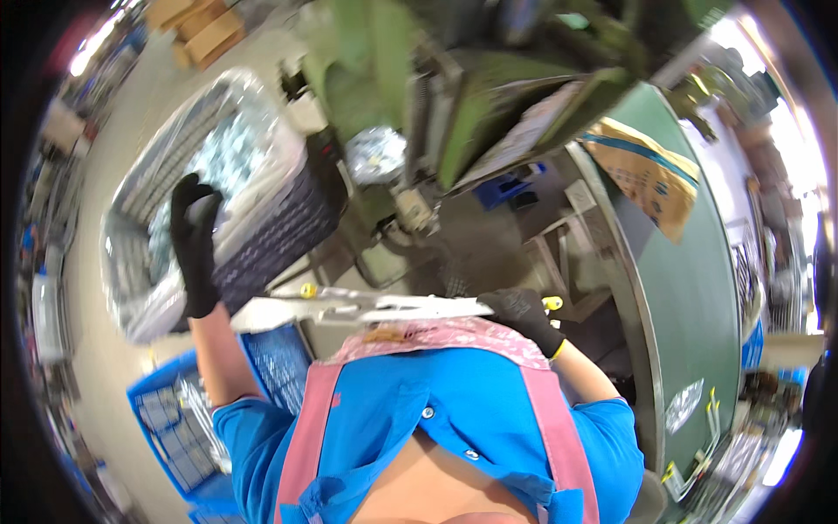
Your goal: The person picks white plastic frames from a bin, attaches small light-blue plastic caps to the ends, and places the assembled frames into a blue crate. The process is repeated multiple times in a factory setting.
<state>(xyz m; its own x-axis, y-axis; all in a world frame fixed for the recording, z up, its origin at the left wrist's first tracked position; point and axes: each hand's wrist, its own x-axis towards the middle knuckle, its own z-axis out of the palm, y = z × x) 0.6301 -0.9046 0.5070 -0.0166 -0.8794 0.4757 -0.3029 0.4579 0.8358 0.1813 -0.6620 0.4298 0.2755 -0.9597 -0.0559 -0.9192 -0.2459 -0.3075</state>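
My left hand (197, 240), in a black glove, is raised over the near side of a plastic-lined crate (288, 223). Its fingers are loosely curved and apart, with nothing visible in them. Small pale-blue pieces (229, 155) fill part of that crate. At my waist, my right hand (522, 316), also gloved in black, is closed around the right end of long white bars (410, 307). They lie across my front, blurred. A yellow tip (308, 290) shows near their left end, and another yellow tip (552, 303) sticks out beside my right hand.
A green machine (375, 52) stands ahead. To the right is a green table (690, 297) with a brown paper sack (644, 170) and a few rods with yellow ends (698, 467). Blue baskets (179, 428) with white metal parts stand at lower left. Cardboard boxes (205, 33) lie far left.
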